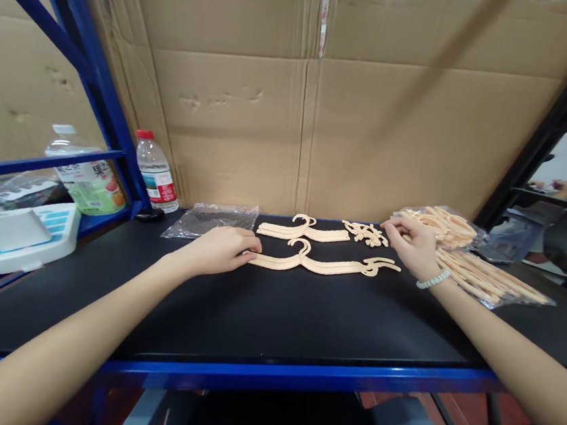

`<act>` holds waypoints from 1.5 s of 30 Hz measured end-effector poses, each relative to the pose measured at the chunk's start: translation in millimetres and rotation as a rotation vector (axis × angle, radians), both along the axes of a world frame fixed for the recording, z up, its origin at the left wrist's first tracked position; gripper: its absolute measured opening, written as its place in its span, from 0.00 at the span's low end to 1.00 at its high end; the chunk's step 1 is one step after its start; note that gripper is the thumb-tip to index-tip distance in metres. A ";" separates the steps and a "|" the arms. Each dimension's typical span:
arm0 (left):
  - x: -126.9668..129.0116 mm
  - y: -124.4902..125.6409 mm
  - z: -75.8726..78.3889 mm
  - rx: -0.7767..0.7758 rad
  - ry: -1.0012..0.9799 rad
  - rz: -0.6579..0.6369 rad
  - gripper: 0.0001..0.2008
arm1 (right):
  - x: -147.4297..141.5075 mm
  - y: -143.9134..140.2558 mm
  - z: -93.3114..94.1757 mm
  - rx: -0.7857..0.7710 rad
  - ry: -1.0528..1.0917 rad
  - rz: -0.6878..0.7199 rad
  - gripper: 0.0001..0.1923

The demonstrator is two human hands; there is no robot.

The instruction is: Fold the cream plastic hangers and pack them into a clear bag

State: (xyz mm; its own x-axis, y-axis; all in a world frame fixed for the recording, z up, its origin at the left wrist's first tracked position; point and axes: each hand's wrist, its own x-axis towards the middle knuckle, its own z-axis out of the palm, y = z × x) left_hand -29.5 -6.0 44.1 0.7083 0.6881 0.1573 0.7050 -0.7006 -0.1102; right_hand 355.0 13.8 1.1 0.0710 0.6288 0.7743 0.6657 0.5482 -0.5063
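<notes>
A cream plastic hanger (331, 268) lies flat on the black tabletop, its hook pointing away from me. My left hand (225, 250) has its thumb and fingers closed around the hanger's left end. Beside the right end lies a cream forked piece (377, 266); whether it is joined to the hanger I cannot tell. My right hand (414, 246) is raised just right of a small heap of cream plastic parts (367, 233). Its fingertips are pinched together, and what is in them is too small to make out. Behind the near hanger lies a second cream hanger (329, 236).
Clear bags of cream rings (440, 223) and of cream rods (491, 278) lie at the right. A clear plastic bag (213, 220) is left of the hangers. A red-capped bottle (156, 174) and a white power strip (34, 245) stand at the left. Cardboard (233, 118) walls the back.
</notes>
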 end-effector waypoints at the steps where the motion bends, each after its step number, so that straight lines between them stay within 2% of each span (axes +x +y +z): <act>1: 0.2 -0.3 0.5 0.002 0.002 0.002 0.10 | -0.1 -0.1 -0.1 -0.001 -0.005 0.006 0.11; 15: -2.1 1.4 -1.2 0.013 0.005 0.009 0.09 | -2.0 0.3 -2.5 0.005 -0.115 0.020 0.12; 20: -2.1 3.6 -2.8 0.044 -0.035 0.053 0.11 | -1.2 1.4 -3.3 -0.013 -0.122 0.021 0.12; 27: 1.9 9.2 -13.5 0.049 -0.088 0.072 0.14 | -4.8 3.2 -7.1 -0.069 -0.186 0.051 0.12; 32: 7.1 26.6 -18.8 0.071 -0.099 0.092 0.15 | -12.9 24.7 -7.2 -0.182 -0.331 0.134 0.11; 39: 16.1 64.9 -14.4 0.077 -0.044 0.046 0.17 | -32.6 63.6 12.0 -0.368 -0.656 0.196 0.08; 45: 25.1 78.6 -23.8 0.076 -0.017 0.019 0.10 | -48.4 70.3 3.6 -0.405 -0.824 0.144 0.03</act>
State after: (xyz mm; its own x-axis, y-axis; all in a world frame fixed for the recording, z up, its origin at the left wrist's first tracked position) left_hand -4.4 72.6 20.3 0.6920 0.6869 0.2218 0.7203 -0.6772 -0.1502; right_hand 306.7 84.1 4.8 -0.5039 0.8221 0.2650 0.8393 0.5385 -0.0749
